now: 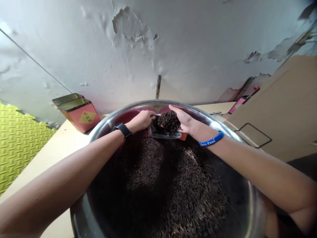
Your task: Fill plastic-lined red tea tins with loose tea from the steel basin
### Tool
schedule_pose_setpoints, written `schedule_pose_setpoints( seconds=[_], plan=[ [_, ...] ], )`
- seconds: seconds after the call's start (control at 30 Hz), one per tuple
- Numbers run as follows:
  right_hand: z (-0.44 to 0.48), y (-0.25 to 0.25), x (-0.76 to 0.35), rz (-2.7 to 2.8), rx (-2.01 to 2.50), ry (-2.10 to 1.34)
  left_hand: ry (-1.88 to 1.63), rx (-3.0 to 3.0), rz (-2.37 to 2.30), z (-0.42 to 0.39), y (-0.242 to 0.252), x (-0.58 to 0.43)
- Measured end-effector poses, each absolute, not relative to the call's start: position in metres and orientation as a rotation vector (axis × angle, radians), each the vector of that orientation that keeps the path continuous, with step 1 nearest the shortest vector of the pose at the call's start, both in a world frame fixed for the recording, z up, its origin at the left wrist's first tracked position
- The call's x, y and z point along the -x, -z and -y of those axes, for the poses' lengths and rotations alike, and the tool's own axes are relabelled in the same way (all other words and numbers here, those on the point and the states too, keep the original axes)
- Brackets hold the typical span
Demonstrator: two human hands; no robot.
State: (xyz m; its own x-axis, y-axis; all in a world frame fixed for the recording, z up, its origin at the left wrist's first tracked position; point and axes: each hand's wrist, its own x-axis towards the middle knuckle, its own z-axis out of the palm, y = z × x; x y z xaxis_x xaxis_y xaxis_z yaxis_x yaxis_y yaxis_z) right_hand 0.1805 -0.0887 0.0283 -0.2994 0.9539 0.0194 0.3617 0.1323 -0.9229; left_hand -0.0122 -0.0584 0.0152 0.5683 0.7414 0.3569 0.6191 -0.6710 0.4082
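Observation:
A large metal basin (99, 127) holds a deep bed of loose dark dried leaves (188, 185) that look like tea. Toward its far side, a clear plastic bag (164, 135) lies with its mouth open. My left hand (142, 121) grips the bag's left edge, fingers closed. In my right hand (185, 121) is a heap of tea leaves (169, 121), cupped over the bag's mouth. A pinkish-red surface with a label (156, 107) shows behind the bag, partly hidden by my hands. A bit of orange (183, 136) sticks out under my right hand.
Open pink tins (85, 115) with a gold diamond label stand left of the basin on a pale tabletop (59, 150). A yellow foam mat (19, 145) lies farther left. Thin dark glasses (216, 114) and cardboard (279, 99) are to the right. A peeling wall rises behind.

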Motion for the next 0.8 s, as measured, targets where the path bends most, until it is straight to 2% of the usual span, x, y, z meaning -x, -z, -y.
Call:
schedule_pose_setpoints(
  seconds=[0.1, 0.17, 0.8],
  plan=[
    [0.0863, -0.0255, -0.1791, 1.610, 1.185, -1.452, -0.747, -2.568, -1.169, 0.0605, -0.0164, 0.0093],
    [0.0875, -0.0259, -0.1772, 1.559, 1.148, -1.508, -0.737, -2.576, -1.182, 0.0615, -0.0170, 0.0083],
    [0.0952, -0.0289, -0.1799, 1.499, 0.982, -1.601, -0.743, -2.623, -1.172, 0.0621, -0.0177, 0.0085]
  ],
)
